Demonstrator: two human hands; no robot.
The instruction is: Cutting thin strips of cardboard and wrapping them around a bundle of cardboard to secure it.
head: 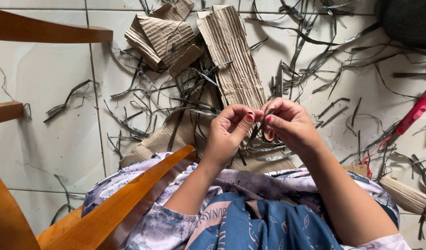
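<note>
From my remote seat I take the corrugated cardboard sheet [231,60] on the tiled floor [50,92] as my landmark. Left of it, wooden chair rails [50,30] cross the view. Just below its lower end, my left hand [227,134] and right hand [289,125] meet, each grip pinching 1 thin dark strip [267,113] between thumb and fingertips. Loose dark strips [315,51] litter the floor right of it, and a red-handled cutter [414,113] lies far right.

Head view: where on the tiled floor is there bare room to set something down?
Bare: pale floor tiles left, between the orange wooden chair rails and torn brown corrugated cardboard. Crowded: dark thin strips cover the centre and right, up to the red-handled cutter.
</note>
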